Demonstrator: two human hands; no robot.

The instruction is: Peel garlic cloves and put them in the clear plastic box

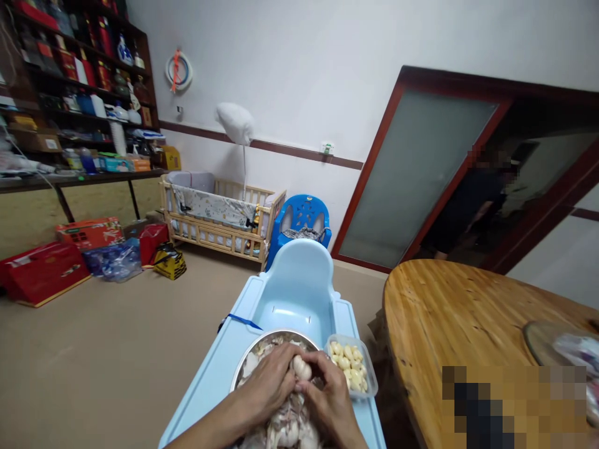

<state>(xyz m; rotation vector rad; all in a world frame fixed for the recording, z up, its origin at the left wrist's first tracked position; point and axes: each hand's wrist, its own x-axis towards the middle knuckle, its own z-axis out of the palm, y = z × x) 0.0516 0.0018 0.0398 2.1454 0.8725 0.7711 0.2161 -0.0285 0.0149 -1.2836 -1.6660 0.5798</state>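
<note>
Both my hands meet over a round metal bowl full of garlic and papery skins. My left hand and my right hand pinch one garlic bulb between their fingertips. The bowl rests on the tray of a light blue child's chair. Just right of the bowl stands a small clear plastic box with several peeled garlic cloves inside. More garlic lies below my hands at the frame's bottom edge.
A round wooden table stands to the right. Behind are a blue plastic chair, a wooden crib, red boxes on the floor and dark shelves. A person stands in the doorway.
</note>
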